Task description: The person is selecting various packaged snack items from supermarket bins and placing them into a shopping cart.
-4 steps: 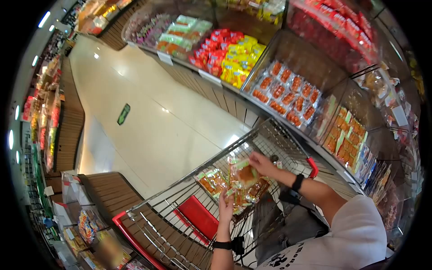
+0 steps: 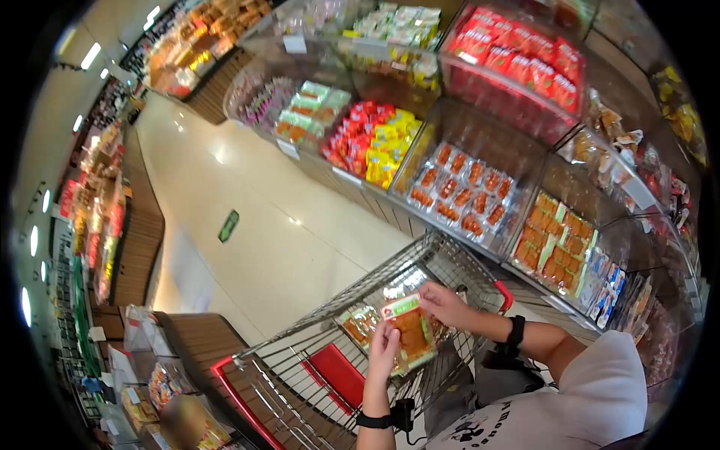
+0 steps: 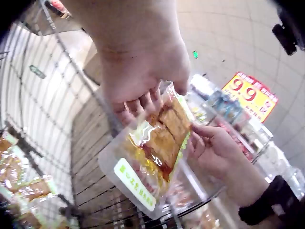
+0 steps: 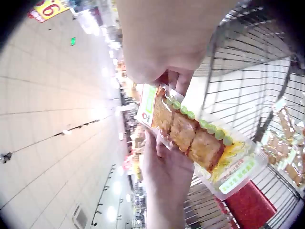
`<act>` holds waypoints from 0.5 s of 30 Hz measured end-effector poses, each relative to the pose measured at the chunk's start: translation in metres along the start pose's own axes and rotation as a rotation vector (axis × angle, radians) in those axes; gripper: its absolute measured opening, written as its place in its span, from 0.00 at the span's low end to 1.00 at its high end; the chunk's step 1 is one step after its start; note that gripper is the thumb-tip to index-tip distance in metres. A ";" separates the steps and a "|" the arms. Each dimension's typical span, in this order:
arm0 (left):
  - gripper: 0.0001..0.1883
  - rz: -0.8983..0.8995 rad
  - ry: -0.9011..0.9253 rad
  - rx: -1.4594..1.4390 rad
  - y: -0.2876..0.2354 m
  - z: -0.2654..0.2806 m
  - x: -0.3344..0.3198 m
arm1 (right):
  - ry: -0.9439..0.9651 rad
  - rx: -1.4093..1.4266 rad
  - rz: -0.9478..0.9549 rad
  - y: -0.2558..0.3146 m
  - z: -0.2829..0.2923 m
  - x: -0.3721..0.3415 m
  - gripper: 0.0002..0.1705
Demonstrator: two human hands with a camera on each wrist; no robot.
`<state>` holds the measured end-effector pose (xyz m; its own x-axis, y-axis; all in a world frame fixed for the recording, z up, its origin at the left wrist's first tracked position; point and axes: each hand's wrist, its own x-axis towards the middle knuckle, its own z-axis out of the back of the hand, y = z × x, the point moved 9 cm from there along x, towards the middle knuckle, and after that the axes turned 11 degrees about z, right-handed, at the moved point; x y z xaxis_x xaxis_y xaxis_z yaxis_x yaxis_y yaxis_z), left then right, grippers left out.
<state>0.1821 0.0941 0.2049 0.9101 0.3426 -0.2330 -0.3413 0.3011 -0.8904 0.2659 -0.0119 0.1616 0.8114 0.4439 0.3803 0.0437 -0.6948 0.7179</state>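
Both hands hold one clear packet of brown food pieces (image 2: 412,335) above the cart. The left hand (image 2: 383,351) pinches its left edge, and the right hand (image 2: 445,305) grips its upper right corner. In the left wrist view the packet (image 3: 164,131) hangs from the left hand (image 3: 145,71), fingers curled behind it, while the right hand (image 3: 214,150) touches the far edge. The right wrist view has the packet's front (image 4: 195,138) between the right hand (image 4: 164,57) above and the left hand (image 4: 167,174) below.
Similar packets (image 2: 360,324) lie in the wire cart (image 2: 296,319), which has a red flap (image 2: 334,376). Shelf bins hold packed snacks (image 2: 461,191), red bags (image 2: 517,60) and more brown packets (image 2: 556,244). A wooden display (image 2: 202,345) stands left of the cart.
The packet has tilted up, its face and green-white label now showing more fully, with both hands on it. The head view has shifted, so shelves and cart sit differently in the frame.
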 end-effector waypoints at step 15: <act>0.08 -0.087 0.083 -0.462 -0.239 -0.181 -0.209 | 0.002 -0.054 -0.224 0.364 -0.007 -0.121 0.05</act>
<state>0.1160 -0.2102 0.3959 0.9528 0.2562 -0.1631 -0.1393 -0.1083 -0.9843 0.1793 -0.3145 0.3813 0.7834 0.5853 0.2090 0.1916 -0.5473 0.8147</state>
